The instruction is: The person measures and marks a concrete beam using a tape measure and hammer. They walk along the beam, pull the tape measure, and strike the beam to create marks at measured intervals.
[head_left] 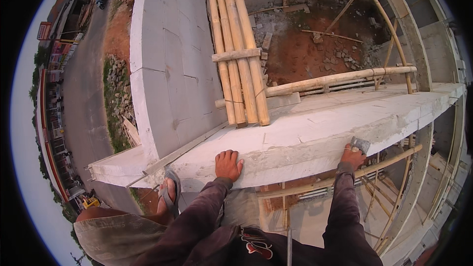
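My left hand (228,164) lies flat, fingers together, on the near edge of a white plastered concrete ledge (305,133). My right hand (353,156) grips a small grey tool (361,144), a trowel or float by its look, pressed against the ledge's near edge further right. Both arms wear dark long sleeves. My left foot in a sandal (169,194) stands on the ledge's lower left end.
A bundle of bamboo poles (239,49) leans over the ledge, tied with a wooden crosspiece. More bamboo scaffolding (345,77) runs behind and below. A white block wall (172,59) rises left. Far below lie red earth with rubble (315,44) and a road (81,93).
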A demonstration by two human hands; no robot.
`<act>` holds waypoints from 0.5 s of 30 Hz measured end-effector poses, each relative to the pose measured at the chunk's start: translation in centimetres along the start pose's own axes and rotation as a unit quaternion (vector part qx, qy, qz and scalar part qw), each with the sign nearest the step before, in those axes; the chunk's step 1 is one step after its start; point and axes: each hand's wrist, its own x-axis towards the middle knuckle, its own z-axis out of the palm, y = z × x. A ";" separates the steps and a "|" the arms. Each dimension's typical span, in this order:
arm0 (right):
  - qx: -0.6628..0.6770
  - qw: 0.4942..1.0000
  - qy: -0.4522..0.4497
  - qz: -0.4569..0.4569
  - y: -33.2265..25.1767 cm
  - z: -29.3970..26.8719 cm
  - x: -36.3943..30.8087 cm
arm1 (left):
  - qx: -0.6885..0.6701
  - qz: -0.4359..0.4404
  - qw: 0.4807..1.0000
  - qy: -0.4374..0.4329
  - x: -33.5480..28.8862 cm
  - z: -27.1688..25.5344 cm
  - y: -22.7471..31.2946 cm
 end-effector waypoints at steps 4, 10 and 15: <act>0.009 0.999 -0.030 0.022 -0.2 -0.5 0.1 | 0.014 0.027 0.999 0.026 -0.4 0.5 0.0; 0.036 0.999 -0.015 0.017 -0.4 -1.0 -0.5 | 0.045 0.037 0.998 0.021 -0.5 1.2 -0.2; 0.093 0.995 -0.008 0.020 0.2 -0.5 -0.3 | 0.049 0.071 0.996 0.032 -0.5 1.5 -0.2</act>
